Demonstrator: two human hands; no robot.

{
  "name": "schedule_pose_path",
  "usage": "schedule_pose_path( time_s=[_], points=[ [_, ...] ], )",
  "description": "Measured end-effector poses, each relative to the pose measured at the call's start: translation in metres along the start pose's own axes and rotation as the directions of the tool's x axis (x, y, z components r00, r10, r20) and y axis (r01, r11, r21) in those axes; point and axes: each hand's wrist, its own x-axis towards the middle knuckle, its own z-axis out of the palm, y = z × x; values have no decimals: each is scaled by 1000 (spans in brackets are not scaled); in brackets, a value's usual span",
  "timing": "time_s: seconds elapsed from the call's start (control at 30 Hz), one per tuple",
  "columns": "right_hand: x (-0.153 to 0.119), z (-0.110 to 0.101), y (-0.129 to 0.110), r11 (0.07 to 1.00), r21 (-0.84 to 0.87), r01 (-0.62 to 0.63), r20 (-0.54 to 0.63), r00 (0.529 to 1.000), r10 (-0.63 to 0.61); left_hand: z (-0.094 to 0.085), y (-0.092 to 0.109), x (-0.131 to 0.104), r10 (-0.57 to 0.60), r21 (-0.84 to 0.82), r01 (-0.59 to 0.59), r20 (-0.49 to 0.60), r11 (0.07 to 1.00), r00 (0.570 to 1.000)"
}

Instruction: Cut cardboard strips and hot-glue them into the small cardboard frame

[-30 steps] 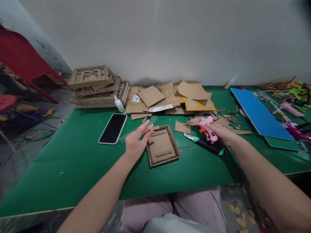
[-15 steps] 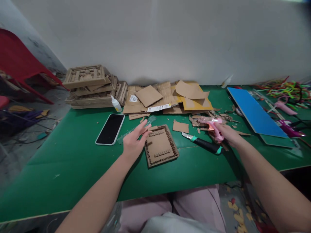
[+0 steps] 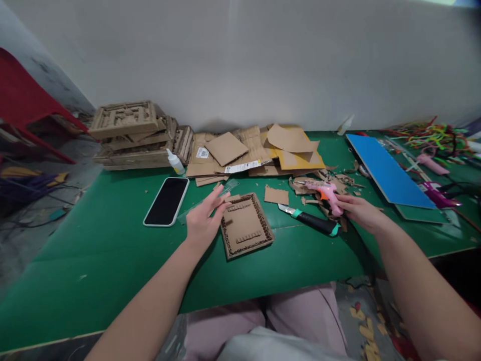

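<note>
A shallow square cardboard tray (image 3: 246,220) lies on the green table, with corrugated strips around its rim and two ridged strips inside. At its upper left edge is my left hand (image 3: 203,215), open, fingers and thumb apart. A clear ruler (image 3: 230,185) lies partly under that hand. To the right, a pink glue gun (image 3: 328,195) with an orange trigger rests on cardboard scraps. My right hand (image 3: 363,211) is at its handle, fingers stretched out and no longer wrapped round it. In front of the gun lies a black and teal utility knife (image 3: 313,220), blade towards a small cardboard piece (image 3: 276,194).
Left of the tray lies a phone (image 3: 166,201); a white glue bottle (image 3: 175,163) stands behind it. Stacked cardboard panels (image 3: 128,135) and flat cardboard sheets (image 3: 227,149) line the wall. On the right are a blue board (image 3: 393,170) and colourful pipe cleaners (image 3: 443,138).
My right hand has loosened from the glue gun's handle and drawn back slightly to the right. The gun stays on the scraps. My left hand stays by the tray; the view has shifted slightly.
</note>
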Motion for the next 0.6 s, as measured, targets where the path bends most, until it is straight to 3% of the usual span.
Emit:
schedule_pose_path(
  time_s=[0.23,0.4,0.6],
  points=[
    [-8,-1,-10,979,186,-78,57,996,69,1,-2,0,17,20,-17,4,1000,1000],
    [-12,-1,-12,967,227,-115,98,991,95,0,2,2,15,39,-15,-1,999,1000],
    [-5,-2,-1,970,204,-136,24,991,134,1,1,2,39,44,-38,-17,998,999]
  ],
)
